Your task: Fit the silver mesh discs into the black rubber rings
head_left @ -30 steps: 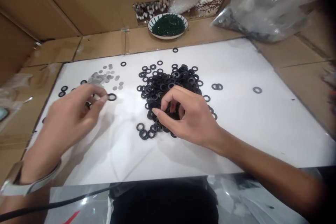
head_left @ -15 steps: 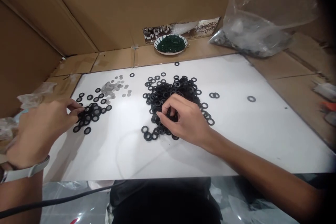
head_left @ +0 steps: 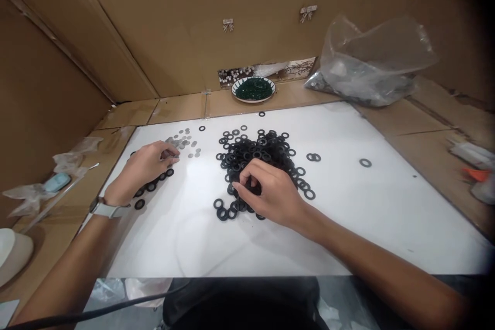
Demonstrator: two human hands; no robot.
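Observation:
My left hand is over the left side of the white board, thumb and forefinger drawn together beside a scatter of small grey discs. Whether a disc is between those fingertips is too small to tell. Partly hidden under that hand lies a group of black rings, some with grey centres. At the middle, a big heap of black rings spreads out. My right hand rests at the heap's near side, fingers curled and thumb bent toward the forefinger; what they pinch, if anything, cannot be made out.
The white board has stray rings on its right. Behind it stand a plate of green bits and a clear plastic bag. Cardboard walls enclose the back and sides. A white bowl sits at far left.
My left hand has moved from the ringed group, rightward and away from me, to the grey discs. The right hand stays at the heap. The camera view has tilted upward.

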